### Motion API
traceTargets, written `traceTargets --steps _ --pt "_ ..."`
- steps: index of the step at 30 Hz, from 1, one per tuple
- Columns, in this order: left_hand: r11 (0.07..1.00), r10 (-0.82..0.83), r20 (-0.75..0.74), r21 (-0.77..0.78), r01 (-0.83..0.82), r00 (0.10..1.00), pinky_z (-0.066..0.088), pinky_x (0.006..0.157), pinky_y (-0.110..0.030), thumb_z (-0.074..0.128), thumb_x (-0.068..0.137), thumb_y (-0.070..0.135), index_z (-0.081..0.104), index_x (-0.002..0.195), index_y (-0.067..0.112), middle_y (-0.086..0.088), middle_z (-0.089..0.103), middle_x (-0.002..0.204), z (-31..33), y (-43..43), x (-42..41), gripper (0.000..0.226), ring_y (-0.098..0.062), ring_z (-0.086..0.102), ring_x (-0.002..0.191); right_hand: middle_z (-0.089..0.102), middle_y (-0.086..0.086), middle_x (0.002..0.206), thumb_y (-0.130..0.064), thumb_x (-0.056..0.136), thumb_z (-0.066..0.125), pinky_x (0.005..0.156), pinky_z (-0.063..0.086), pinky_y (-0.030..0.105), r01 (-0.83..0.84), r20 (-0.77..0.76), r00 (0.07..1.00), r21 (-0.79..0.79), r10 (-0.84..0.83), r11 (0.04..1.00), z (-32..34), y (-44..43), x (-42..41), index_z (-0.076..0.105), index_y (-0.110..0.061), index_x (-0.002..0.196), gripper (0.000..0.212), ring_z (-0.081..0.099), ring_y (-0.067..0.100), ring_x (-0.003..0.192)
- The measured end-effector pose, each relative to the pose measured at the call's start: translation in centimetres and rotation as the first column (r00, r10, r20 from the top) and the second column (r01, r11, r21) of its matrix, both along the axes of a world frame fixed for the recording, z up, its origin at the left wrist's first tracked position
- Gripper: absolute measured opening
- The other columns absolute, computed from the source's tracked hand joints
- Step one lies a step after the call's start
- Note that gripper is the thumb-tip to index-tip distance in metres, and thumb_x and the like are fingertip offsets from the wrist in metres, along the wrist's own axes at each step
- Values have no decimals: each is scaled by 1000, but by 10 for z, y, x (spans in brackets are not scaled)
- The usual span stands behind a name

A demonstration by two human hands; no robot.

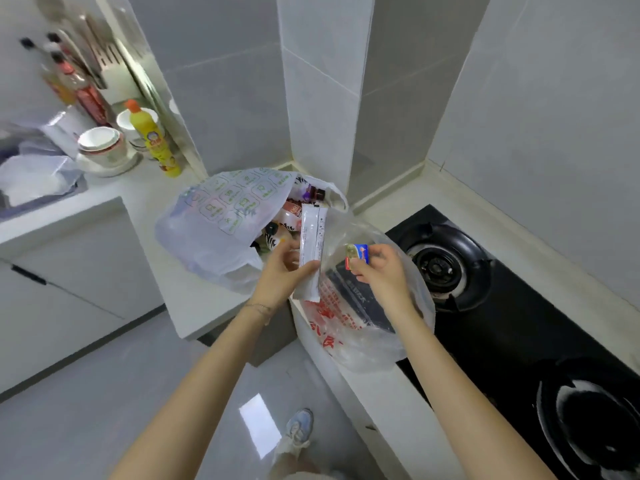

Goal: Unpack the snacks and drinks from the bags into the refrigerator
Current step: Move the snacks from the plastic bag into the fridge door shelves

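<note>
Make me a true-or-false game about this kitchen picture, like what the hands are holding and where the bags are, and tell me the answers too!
1. The left hand holds a long white packet. True.
2. The right hand is empty. False: it pinches a small blue packet.
3. The bag with green print has things inside it. True.
4. The yellow bottle lies flat on the gas stove. False: it stands upright on the counter, beside the bowls.
5. Both bags sit on the floor. False: the bag with green print and the clear bag with red print are on the counter.
</note>
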State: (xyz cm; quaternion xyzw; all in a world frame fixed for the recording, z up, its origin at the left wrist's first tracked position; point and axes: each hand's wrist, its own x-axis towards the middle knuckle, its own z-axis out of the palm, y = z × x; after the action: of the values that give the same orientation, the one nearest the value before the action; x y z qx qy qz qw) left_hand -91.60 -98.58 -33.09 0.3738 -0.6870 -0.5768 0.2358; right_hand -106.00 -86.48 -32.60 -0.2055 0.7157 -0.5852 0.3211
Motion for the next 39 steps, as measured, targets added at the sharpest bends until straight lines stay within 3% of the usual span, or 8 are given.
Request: traceTargets --steps 5,9,13,17,22,25,28,39 --pt "958 284 -13 33 -284 959 56 75 -23 77 80 20 59 99 5 -1 68 103 -8 51 42 30 -15 66 90 73 -2 92 -13 87 69 74 57 24 -201 16 979 -11 202 979 6 6 25 56 -19 112 28 71 8 83" --pt "885 462 -17 78 -459 887 56 74 -25 78 79 14 60 88 7 0 70 92 -7 94 84 21 -13 66 84 73 2 92 -10 87 68 64 52 14 -352 41 934 -54 354 935 19 5 60 57 -14 109 25 70 2 75" --pt "790 611 -36 86 -607 791 55 78 -25 76 81 9 62 97 4 -2 70 94 6 123 140 22 -8 65 81 73 7 91 -8 87 69 65 54 19 -498 100 854 -127 511 858 30 2 110 56 -13 103 22 71 11 79" --pt "669 743 -45 95 -737 668 55 74 -19 76 82 14 63 100 9 1 70 95 26 159 202 23 -8 64 81 73 5 87 -13 90 66 69 58 26 -689 98 699 -170 708 704 49 4 185 60 -12 95 8 71 13 77" --pt "478 878 -60 70 -876 474 55 77 -30 77 80 13 64 94 8 -1 71 88 44 222 294 19 -13 65 79 72 8 90 -18 87 70 68 58 28 -868 -5 470 -188 883 460 77 34 293 66 -10 92 10 70 13 78" --pt "315 944 -108 6 -949 313 55 75 -29 76 81 12 64 94 7 0 72 89 52 274 342 18 -15 67 80 73 11 92 -18 87 70 66 58 28 -914 1 364 -192 931 358 81 66 351 68 -9 96 13 70 16 80" --pt "194 965 -169 -46 -980 199 54 71 -21 74 82 8 64 90 12 5 72 88 61 331 382 14 -6 67 79 73 9 89 -14 88 68 66 58 29 -938 -11 279 -215 960 271 82 107 407 68 -7 97 11 70 16 79" --pt "-89 974 -215 -86 -992 -69 55 77 -32 73 83 10 62 94 9 -4 73 94 75 568 558 15 -16 70 86 73 4 85 -12 88 69 66 58 27 -965 -20 -10 -263 1000 -14 94 318 608 68 -9 98 11 69 11 77"
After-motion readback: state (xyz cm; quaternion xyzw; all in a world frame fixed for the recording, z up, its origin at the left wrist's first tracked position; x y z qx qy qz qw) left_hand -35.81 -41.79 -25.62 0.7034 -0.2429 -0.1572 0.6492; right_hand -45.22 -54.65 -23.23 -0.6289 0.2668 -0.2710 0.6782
